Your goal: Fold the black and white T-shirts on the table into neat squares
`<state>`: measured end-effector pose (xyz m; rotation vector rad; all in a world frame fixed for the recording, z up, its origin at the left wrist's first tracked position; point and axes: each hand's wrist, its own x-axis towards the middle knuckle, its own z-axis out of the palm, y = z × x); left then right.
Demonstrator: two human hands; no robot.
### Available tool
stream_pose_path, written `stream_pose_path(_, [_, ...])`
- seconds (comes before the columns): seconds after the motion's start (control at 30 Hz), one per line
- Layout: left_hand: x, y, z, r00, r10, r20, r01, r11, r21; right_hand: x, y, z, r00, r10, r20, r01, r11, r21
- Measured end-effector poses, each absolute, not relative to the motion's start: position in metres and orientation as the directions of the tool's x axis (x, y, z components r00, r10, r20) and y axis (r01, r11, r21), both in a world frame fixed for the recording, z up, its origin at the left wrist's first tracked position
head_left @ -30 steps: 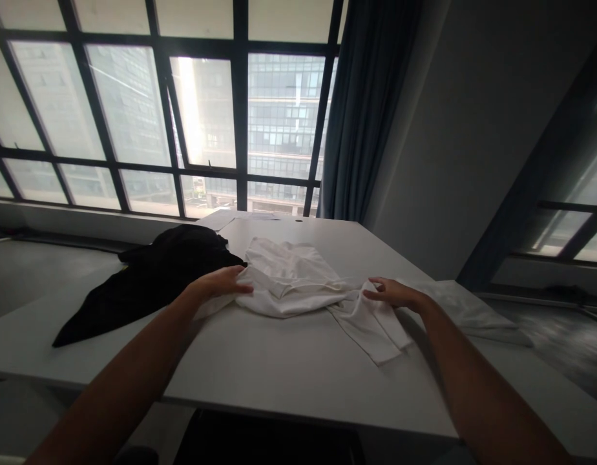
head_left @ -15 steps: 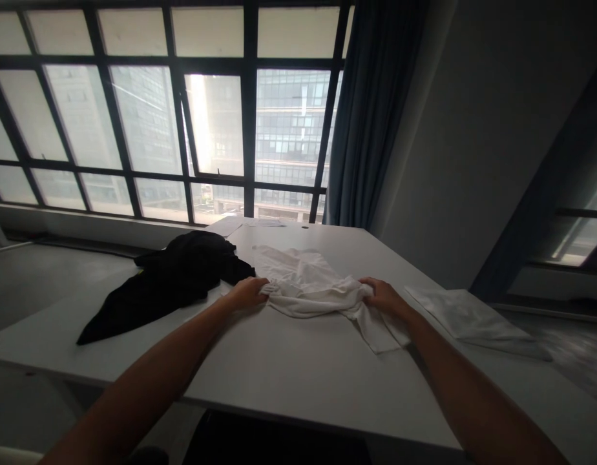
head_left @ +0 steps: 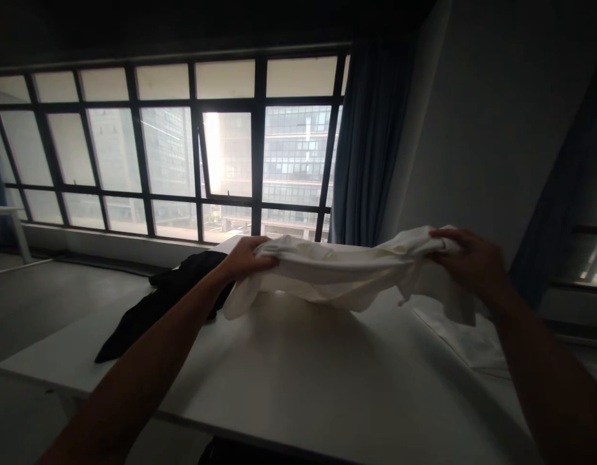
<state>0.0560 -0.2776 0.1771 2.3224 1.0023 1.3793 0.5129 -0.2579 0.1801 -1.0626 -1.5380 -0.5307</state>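
A white T-shirt (head_left: 337, 274) is stretched between my two hands, lifted above the table (head_left: 298, 387). My left hand (head_left: 249, 258) is closed on one end of its bunched edge, thumb toward me. At the other end my right hand (head_left: 473, 261) grips the cloth, a little higher than the left. Loose fabric sags in the middle, and flaps hang below each hand. Behind my left forearm lies a crumpled black garment (head_left: 157, 310) on the table.
To the right, partly behind my right forearm, a flat white piece (head_left: 468, 339) lies on the table. Beyond the far edge are windows (head_left: 225, 155) and a blue curtain (head_left: 366, 142). Another white table (head_left: 12, 223) stands at the far left.
Both hands have raised the white T-shirt off the table and pulled it wider, the right hand moving right and up. The camera view has tilted upward.
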Motion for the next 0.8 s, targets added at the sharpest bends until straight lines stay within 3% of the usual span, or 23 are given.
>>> stream_pose_path(0.1, [0.052,-0.292,0.224,0.212,0.605,0.767,0.327,-0.784,0.528,0.503,-0.279,0.240,0.165,0.106,0.981,0.811,0.551,-0.196])
stream_pose_path(0.2, [0.051,-0.293,0.266,0.156,0.533,0.832,0.281,-0.831,0.480,0.499,-0.275,0.291,0.151,-0.110,0.982,0.849,0.523,-0.072])
stream_pose_path(0.3, [0.047,-0.269,0.296,0.146,0.544,0.826,0.315,-0.817,0.482,0.495,-0.240,0.317,0.090,-0.141,0.986,0.857,0.515,-0.005])
stream_pose_path(0.37, [0.039,-0.239,0.303,0.177,0.603,0.778,0.370,-0.774,0.515,0.490,-0.206,0.313,0.077,-0.029,0.997,0.854,0.518,-0.050])
stream_pose_path(0.47, [0.026,-0.184,0.292,0.262,0.759,0.595,0.603,-0.611,0.513,0.485,-0.153,0.276,-0.075,0.328,0.942,0.886,0.456,-0.089])
stream_pose_path(0.5, [0.023,-0.167,0.281,0.245,0.812,0.530,0.727,-0.515,0.453,0.484,-0.138,0.258,-0.121,0.483,0.867,0.916,0.391,-0.090])
stream_pose_path(0.57, [0.023,-0.138,0.253,0.105,0.878,0.467,0.953,-0.223,0.205,0.482,-0.113,0.217,-0.091,0.724,0.683,0.977,0.197,-0.079])
stream_pose_path(0.63, [0.030,-0.119,0.217,0.050,0.890,0.453,0.984,-0.121,0.128,0.477,-0.096,0.174,0.035,0.848,0.529,0.998,-0.004,-0.060])
stream_pose_path(0.7, [0.043,-0.110,0.178,0.082,0.916,0.392,0.990,-0.120,0.073,0.468,-0.087,0.137,0.128,0.890,0.437,0.992,-0.120,-0.047])
stream_pose_path(0.8, [0.067,-0.111,0.122,0.199,0.954,0.223,0.978,-0.209,0.025,0.440,-0.089,0.094,0.064,0.963,0.263,0.996,-0.045,-0.078])
